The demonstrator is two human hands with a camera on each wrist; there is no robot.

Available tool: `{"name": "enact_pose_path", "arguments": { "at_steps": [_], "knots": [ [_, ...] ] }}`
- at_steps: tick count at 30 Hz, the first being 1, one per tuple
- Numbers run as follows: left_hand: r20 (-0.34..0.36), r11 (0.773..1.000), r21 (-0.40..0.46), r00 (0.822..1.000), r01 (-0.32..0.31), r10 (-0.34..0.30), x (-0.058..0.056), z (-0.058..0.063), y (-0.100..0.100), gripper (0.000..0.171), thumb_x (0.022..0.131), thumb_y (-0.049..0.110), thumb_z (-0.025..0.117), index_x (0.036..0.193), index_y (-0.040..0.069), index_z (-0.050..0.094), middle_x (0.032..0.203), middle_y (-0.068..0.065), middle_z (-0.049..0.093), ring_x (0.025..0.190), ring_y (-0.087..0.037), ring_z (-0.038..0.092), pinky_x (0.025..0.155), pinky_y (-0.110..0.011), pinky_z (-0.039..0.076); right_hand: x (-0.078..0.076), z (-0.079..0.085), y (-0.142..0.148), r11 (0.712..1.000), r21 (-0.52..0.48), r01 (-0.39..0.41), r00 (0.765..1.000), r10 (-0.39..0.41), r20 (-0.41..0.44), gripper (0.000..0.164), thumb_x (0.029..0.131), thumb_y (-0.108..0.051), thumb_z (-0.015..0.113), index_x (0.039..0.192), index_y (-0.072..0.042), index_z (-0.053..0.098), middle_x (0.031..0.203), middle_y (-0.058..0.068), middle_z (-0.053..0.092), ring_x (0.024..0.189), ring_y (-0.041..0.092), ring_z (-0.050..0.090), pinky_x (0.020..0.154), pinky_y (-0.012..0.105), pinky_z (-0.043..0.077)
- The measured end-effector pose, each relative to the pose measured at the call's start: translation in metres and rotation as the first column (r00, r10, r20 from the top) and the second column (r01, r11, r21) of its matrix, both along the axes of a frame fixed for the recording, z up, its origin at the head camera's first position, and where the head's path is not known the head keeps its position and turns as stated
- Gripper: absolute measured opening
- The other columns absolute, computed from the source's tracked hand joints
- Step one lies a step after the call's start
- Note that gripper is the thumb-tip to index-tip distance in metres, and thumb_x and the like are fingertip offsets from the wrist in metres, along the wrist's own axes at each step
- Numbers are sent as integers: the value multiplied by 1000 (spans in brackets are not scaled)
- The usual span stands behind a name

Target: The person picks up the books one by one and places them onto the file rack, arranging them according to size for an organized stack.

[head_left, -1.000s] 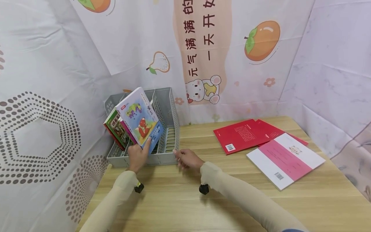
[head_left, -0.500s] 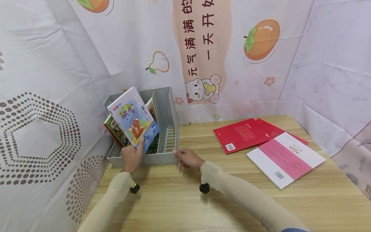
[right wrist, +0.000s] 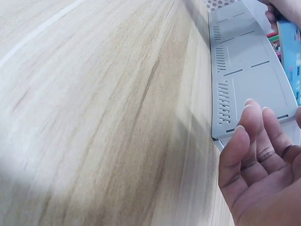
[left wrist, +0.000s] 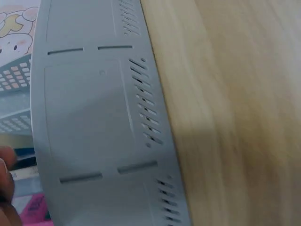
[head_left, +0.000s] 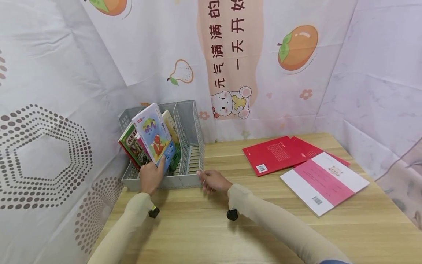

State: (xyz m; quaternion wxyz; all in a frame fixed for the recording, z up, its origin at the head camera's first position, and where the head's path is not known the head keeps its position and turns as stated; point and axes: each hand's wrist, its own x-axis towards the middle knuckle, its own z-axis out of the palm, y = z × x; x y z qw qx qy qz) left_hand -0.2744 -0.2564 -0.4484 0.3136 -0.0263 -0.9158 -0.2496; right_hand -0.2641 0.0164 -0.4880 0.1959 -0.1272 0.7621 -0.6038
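Note:
My left hand (head_left: 151,177) grips the lower edge of a blue-and-white picture book (head_left: 155,132) with a fox on its cover, thumb across the front. The book leans in a grey magazine rack (head_left: 184,180) with perforated dividers. Beside it stand a green-and-red book (head_left: 132,145) on the left and a yellow-and-green book (head_left: 172,128) on the right. My right hand (head_left: 214,181) holds the rack's front right corner at the rim, its other fingers (right wrist: 235,150) loosely curled before the front wall. In the left wrist view, only fingertips show at the left edge.
Two overlapping red books (head_left: 275,154) lie on the wooden table (head_left: 184,231) to the right. A white-and-pink book (head_left: 324,183) lies in front of them. The rack's rightmost slot (head_left: 193,159) shows its slatted floor. Printed curtains (head_left: 257,73) hang behind and at the sides.
The fox book swung left, then back slightly right, and stands steeper and lower in the rack, uncovering the yellow-and-green book. My left hand shifted a little left; the right stayed at the corner.

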Motion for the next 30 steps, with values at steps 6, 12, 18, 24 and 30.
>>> {"name": "enact_pose_path", "arguments": {
  "at_steps": [6,12,18,24,30],
  "knots": [
    [173,998,66,985,-1,-11,-24,5,10,61,105,44,57,56,8,49,45,0,35,40,-18,32,42,-34,27,0,-2,2,1000,-3,13,1000,-13,3,61,107,-50,49,110,9,64,71,8,65,52,16,54,47,27,42],
    [368,990,138,928,6,-57,-39,7,13,60,105,47,56,66,3,66,45,-2,58,41,-21,59,45,-35,43,0,-1,2,1000,10,1,1000,-1,-6,60,107,-50,50,111,8,66,72,8,66,52,15,54,48,27,43],
    [381,966,244,907,90,-180,-48,10,18,41,109,31,52,91,0,72,70,-11,72,71,-34,74,58,-34,54,-3,1,3,1000,20,6,1000,-6,-20,60,107,-50,51,110,8,66,75,13,68,53,16,54,48,28,44],
    [343,968,247,931,41,-127,-47,4,25,35,109,26,54,95,0,72,73,-11,72,70,-31,73,55,-32,48,-4,0,2,999,29,16,1000,-15,-19,59,107,-50,50,109,7,67,72,9,67,52,15,55,48,27,43],
    [291,977,211,956,-18,-45,-49,-3,30,36,108,29,54,94,4,75,70,-6,72,65,-23,69,57,-36,46,-4,-1,0,999,28,15,1000,-15,-10,56,107,-47,51,108,7,67,74,12,67,51,16,54,47,28,43]
  ]
}}
